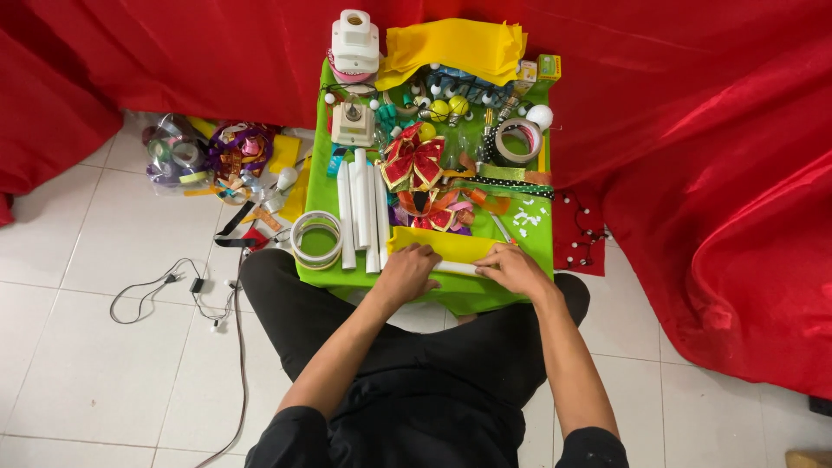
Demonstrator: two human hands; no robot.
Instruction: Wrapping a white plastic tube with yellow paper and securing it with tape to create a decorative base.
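While the yellow sheet [438, 244] is lying at the near edge of the green bench [537, 251], it is pressed flat by the left hand [407, 270] and right hand [513, 269], fingers bent over a white tube [457, 268], little free room being left between ribbons [414, 162] and edge.

Yellow paper sheet [440, 245] flat at table's near edge, around white tube [457, 268].
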